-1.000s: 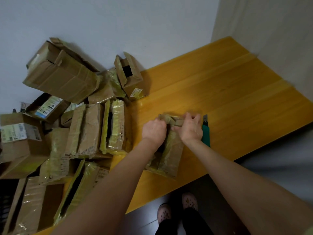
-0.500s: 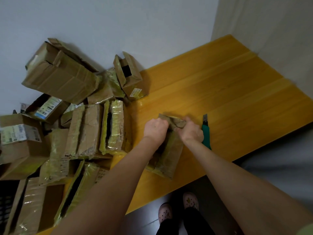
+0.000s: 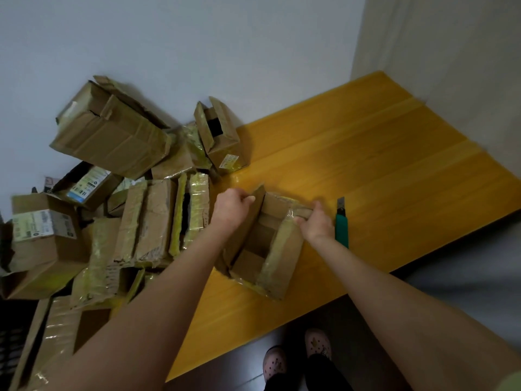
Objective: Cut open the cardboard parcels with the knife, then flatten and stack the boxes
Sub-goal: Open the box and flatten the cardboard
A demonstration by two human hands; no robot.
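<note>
A small taped cardboard box [image 3: 279, 266] lies on the yellow wooden table [image 3: 380, 170], its top pulled wide open so the empty inside shows. My left hand [image 3: 232, 206] grips the left flap, which stands up. My right hand [image 3: 315, 221] grips the right flap, bent outward. A green utility knife [image 3: 341, 225] with its blade out lies on the table just right of my right hand, touched by neither hand.
A heap of opened and flattened cardboard boxes [image 3: 158, 221] covers the table's left side up to the wall. A small upright open box [image 3: 221, 136] stands at the heap's right edge. The table's near edge runs above my feet [image 3: 296, 354].
Both hands have moved apart, pulling the flaps outward. The box, shut and flat-looking before, now gapes open.
</note>
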